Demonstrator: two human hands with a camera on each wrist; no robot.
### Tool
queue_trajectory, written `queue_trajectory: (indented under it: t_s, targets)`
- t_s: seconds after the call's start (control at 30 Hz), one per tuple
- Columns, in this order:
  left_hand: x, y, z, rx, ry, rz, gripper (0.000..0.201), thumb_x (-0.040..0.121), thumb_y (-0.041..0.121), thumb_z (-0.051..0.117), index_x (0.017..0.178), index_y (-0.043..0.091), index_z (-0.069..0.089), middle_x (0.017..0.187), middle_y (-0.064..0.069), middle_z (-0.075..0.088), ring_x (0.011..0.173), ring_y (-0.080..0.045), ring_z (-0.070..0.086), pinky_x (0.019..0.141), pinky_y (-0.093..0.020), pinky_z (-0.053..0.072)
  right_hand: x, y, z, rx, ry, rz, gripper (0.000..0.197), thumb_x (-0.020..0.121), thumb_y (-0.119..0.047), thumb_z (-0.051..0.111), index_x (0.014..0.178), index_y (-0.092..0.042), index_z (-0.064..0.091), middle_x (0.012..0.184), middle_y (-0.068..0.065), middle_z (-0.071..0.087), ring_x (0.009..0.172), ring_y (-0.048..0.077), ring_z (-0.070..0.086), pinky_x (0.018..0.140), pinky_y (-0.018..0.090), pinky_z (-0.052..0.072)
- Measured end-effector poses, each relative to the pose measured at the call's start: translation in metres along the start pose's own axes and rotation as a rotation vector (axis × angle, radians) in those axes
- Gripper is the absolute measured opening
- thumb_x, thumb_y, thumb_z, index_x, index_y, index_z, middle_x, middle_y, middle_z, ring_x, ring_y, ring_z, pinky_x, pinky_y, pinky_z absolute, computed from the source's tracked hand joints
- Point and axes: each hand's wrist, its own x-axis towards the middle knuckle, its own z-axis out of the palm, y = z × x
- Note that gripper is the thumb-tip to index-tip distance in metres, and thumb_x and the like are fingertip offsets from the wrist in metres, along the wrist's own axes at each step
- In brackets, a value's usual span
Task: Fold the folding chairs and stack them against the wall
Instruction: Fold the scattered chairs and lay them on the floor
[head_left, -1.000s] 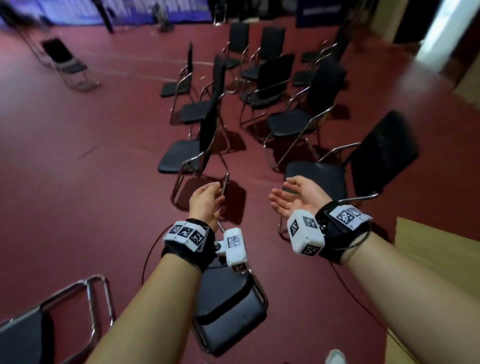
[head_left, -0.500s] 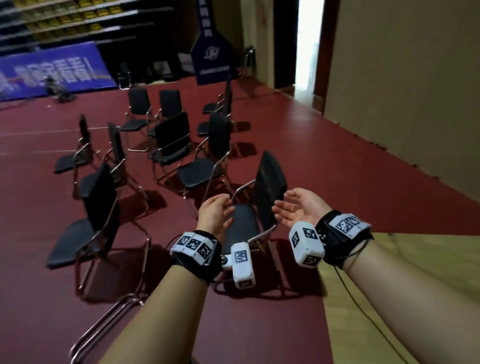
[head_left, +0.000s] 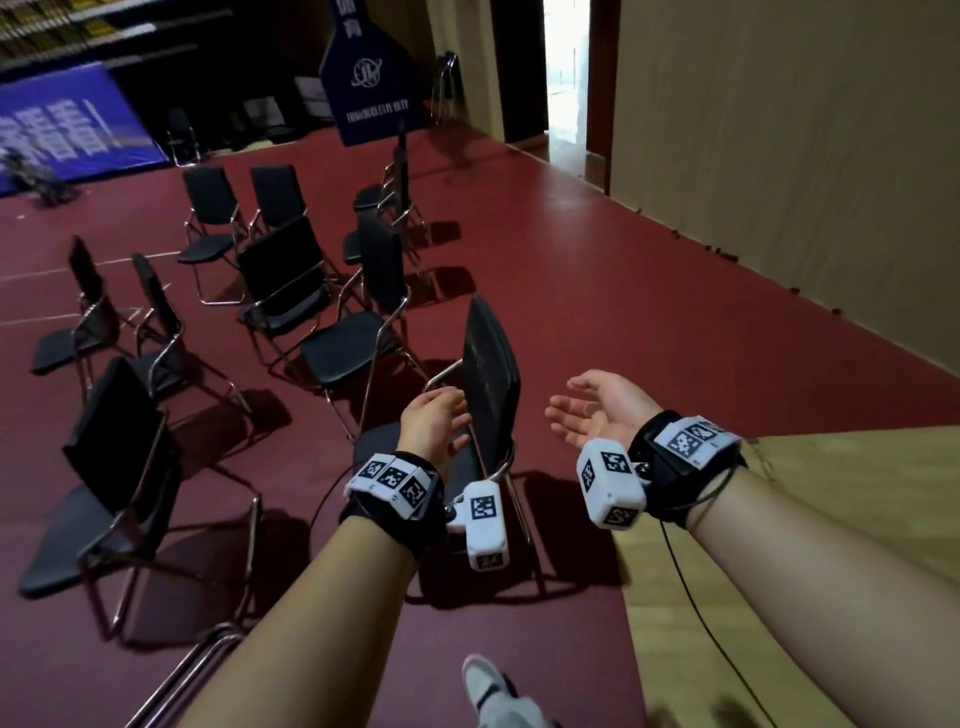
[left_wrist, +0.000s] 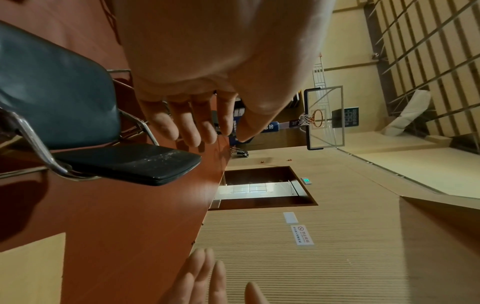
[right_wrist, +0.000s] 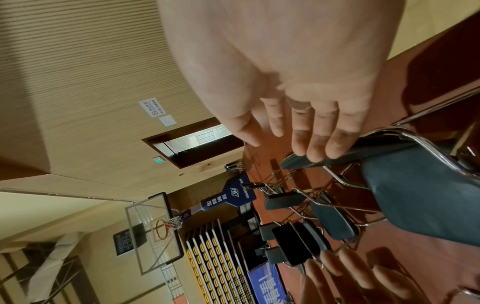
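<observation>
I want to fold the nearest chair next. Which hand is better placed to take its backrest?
Probably the left hand: it hovers open beside the nearest chair's backrest. The right hand, also open, is farther to the side.

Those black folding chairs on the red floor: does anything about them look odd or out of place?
Yes. The black padded folding chairs with chrome frames stand unfolded and scattered, facing different ways rather than in rows. The nearest one sits alone by the hands, its backrest scuffed with pale marks. None looks broken or tipped over.
</observation>
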Motion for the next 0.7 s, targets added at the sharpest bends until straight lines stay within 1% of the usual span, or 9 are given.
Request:
queue_trajectory:
  t_s: [0.07, 0.13, 0.2, 0.3, 0.37, 0.47, 0.6, 0.63, 0.7]
  targets:
    - [0.024, 0.001, 0.009, -0.003, -0.014, -0.012, 0.005, 0.099, 0.016, 0.055, 0.096, 0.018, 0.059, 0.076, 0.005, 0.061, 0.066, -0.009, 0.058, 0.053, -0.022, 0.045, 0.02, -0.009, 0.001, -0.008, 0.019, 0.005, 0.005, 0.095, -0.014, 0.05, 0.097, -0.009, 0.052, 0.087, 0.012, 0.059, 0.075, 0.026, 0.061, 0.068, 0.036, 0.051]
    - [0.051, 0.001, 0.016, -0.003, -0.028, -0.02, 0.006, 0.099, 0.015, 0.055, 0.095, 0.018, 0.059, 0.074, 0.004, 0.058, 0.062, -0.009, 0.053, 0.055, -0.024, 0.038, 0.042, -0.018, 0.004, -0.021, 0.036, 0.011, 0.007, 0.096, -0.014, 0.05, 0.092, -0.009, 0.052, 0.087, 0.011, 0.058, 0.075, 0.026, 0.061, 0.068, 0.036, 0.05]
    - [0.083, 0.003, 0.024, -0.021, -0.036, -0.034, 0.004, 0.098, 0.013, 0.055, 0.097, 0.016, 0.058, 0.069, 0.005, 0.056, 0.056, -0.008, 0.048, 0.054, -0.024, 0.032, 0.07, -0.029, 0.011, -0.031, 0.056, 0.014, 0.005, 0.096, -0.014, 0.049, 0.094, -0.011, 0.052, 0.088, 0.011, 0.058, 0.075, 0.026, 0.061, 0.067, 0.036, 0.05]
    - [0.132, 0.013, 0.033, -0.027, -0.045, -0.061, 0.007, 0.097, 0.01, 0.055, 0.099, 0.014, 0.06, 0.063, 0.007, 0.059, 0.053, -0.007, 0.051, 0.051, -0.022, 0.033, 0.118, -0.047, 0.028, -0.027, 0.081, 0.011, 0.004, 0.096, -0.014, 0.049, 0.095, -0.011, 0.052, 0.088, 0.011, 0.059, 0.075, 0.026, 0.061, 0.066, 0.036, 0.05]
    - [0.168, 0.024, 0.036, -0.02, -0.079, -0.075, 0.011, 0.097, 0.007, 0.054, 0.103, 0.012, 0.062, 0.055, 0.009, 0.058, 0.045, -0.004, 0.05, 0.045, -0.019, 0.031, 0.15, -0.061, 0.043, -0.027, 0.096, 0.011, 0.004, 0.096, -0.014, 0.049, 0.095, -0.011, 0.051, 0.086, 0.011, 0.059, 0.075, 0.026, 0.062, 0.066, 0.036, 0.051]
    - [0.223, 0.041, 0.035, -0.021, -0.101, -0.089, 0.01, 0.096, 0.004, 0.053, 0.096, 0.014, 0.056, 0.049, 0.009, 0.051, 0.038, -0.003, 0.043, 0.042, -0.019, 0.025, 0.191, -0.077, 0.065, -0.058, 0.129, 0.015, 0.006, 0.096, -0.013, 0.049, 0.093, -0.009, 0.052, 0.084, 0.011, 0.058, 0.075, 0.025, 0.06, 0.067, 0.037, 0.05]
    - [0.293, 0.056, 0.039, 0.024, -0.068, -0.104, 0.005, 0.094, 0.007, 0.055, 0.097, 0.011, 0.056, 0.053, 0.007, 0.053, 0.039, -0.005, 0.045, 0.045, -0.023, 0.03, 0.247, -0.09, 0.078, -0.118, 0.179, -0.004, 0.004, 0.097, -0.014, 0.05, 0.097, -0.013, 0.054, 0.086, 0.011, 0.06, 0.073, 0.025, 0.061, 0.065, 0.036, 0.051]
    - [0.305, 0.055, 0.041, 0.043, -0.079, -0.116, 0.006, 0.094, 0.007, 0.054, 0.094, 0.012, 0.056, 0.052, 0.007, 0.052, 0.04, -0.005, 0.044, 0.045, -0.023, 0.03, 0.258, -0.091, 0.078, -0.135, 0.191, 0.007, 0.004, 0.097, -0.015, 0.051, 0.097, -0.013, 0.055, 0.088, 0.01, 0.06, 0.073, 0.025, 0.061, 0.064, 0.036, 0.052]
    - [0.327, 0.047, 0.047, 0.07, -0.112, -0.15, 0.018, 0.095, 0.005, 0.051, 0.082, 0.017, 0.052, 0.048, 0.011, 0.048, 0.038, -0.004, 0.041, 0.041, -0.019, 0.028, 0.282, -0.092, 0.076, -0.177, 0.216, 0.04, 0.005, 0.097, -0.016, 0.052, 0.095, -0.013, 0.056, 0.089, 0.009, 0.061, 0.074, 0.024, 0.061, 0.063, 0.036, 0.052]
